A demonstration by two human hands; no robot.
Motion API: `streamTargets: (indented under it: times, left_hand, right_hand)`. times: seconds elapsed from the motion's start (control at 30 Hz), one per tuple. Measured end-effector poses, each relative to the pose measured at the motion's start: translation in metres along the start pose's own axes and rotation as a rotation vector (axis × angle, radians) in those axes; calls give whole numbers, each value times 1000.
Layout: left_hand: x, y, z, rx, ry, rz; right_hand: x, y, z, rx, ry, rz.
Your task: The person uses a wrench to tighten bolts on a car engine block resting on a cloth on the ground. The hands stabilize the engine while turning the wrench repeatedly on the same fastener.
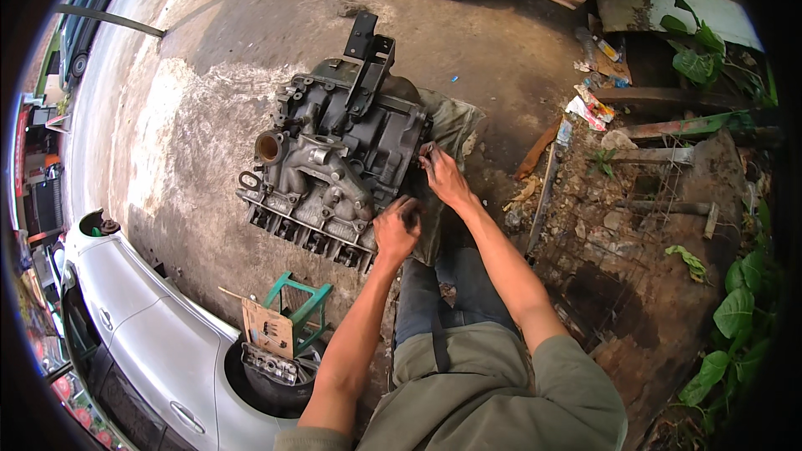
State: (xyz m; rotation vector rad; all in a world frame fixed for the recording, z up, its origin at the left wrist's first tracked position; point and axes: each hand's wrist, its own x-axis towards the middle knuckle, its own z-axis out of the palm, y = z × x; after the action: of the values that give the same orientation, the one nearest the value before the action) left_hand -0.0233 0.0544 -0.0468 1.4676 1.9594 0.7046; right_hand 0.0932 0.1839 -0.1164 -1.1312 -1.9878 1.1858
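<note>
The dirty grey metal engine (386,142) sits on stained brown ground (510,67), crumpled olive cloth (458,117) along its right, with the bare left hand (398,230) and right hand (444,175) at that side, fingers curled, either grip's hold impossible to tell.

A grimy grey metal engine (342,150) rests on the ground (200,238)

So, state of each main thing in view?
Engine: out of a vehicle, dark with grime
Left hand: fingers bent, by engine's near edge; grip unclear
Right hand: fingers bent, at engine's right side; grip unclear
Cloth: rumpled, partly beneath engine
Silver car: standing, visible doors shut
</note>
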Motion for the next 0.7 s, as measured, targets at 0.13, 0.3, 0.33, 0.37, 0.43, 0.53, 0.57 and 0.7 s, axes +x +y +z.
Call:
streamTargets:
  times: [0.13, 0.3, 0.33, 0.37, 0.43, 0.53, 0.57, 0.7]
  left_hand:
    - [4, 2, -8, 228, -179, 84]
    - [12, -10, -22, 370, -271, 289]
    - [10, -12, -21, 375, -311, 307]
    - [8, -13, -20, 381, -352, 327]
    - [8, -16, -18, 371, -408, 336]
    - [7, -17, -16, 366, -478, 305]
    - [7, -17, -17, 399, -514, 303]
    - [15, -14, -13, 426, -471, 301]
  right_hand:
    - [-8, 4, 1, 35, 29, -2]
    - [-6, 11, 3, 176, 77, 104]
    - [-5, 11, 2, 165, 68, 96]
    - [-5, 11, 2, 157, 55, 129]
    - [-7, 8, 1, 121, 42, 64]
    - [-10, 4, -5, 94, 45, 31]
    - [-10, 2, -6, 97, 52, 11]
    - [-8, 1, -6, 123, 53, 34]
